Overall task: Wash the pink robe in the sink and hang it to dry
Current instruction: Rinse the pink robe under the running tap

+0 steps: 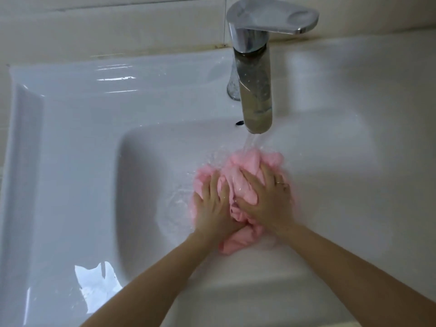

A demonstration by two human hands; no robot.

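- Pressing down on the pink robe (250, 161), both hands lie flat on top of it with their fingers spread.
- The left hand (213, 204) is on the near-left part of the bundle, its fingers straight, not curled round the cloth.
- The right hand (266, 201) covers the right part, with its fingers fanned over the folds and bent only a little to follow the bundle's curve. It grasps nothing either.
- A thin ring (279, 182) sits on one finger of the right hand.
- The robe is wadded into a wet heap on the bottom of the white sink (59, 138), towards the basin's far right, directly below the spout. A loose flap of it pokes out between the two wrists towards the near side.
- A chrome faucet (254, 90) stands behind the basin, with its lever on top pointing right.
- A stream of water (253, 142) falls from the spout onto the far edge of the robe and spreads in a shallow film over the basin floor to the left of the hands.
- A small dark overflow hole (239, 123) shows just left of the spout tip.
- Pale wall tiles (118, 27) rise behind the sink.
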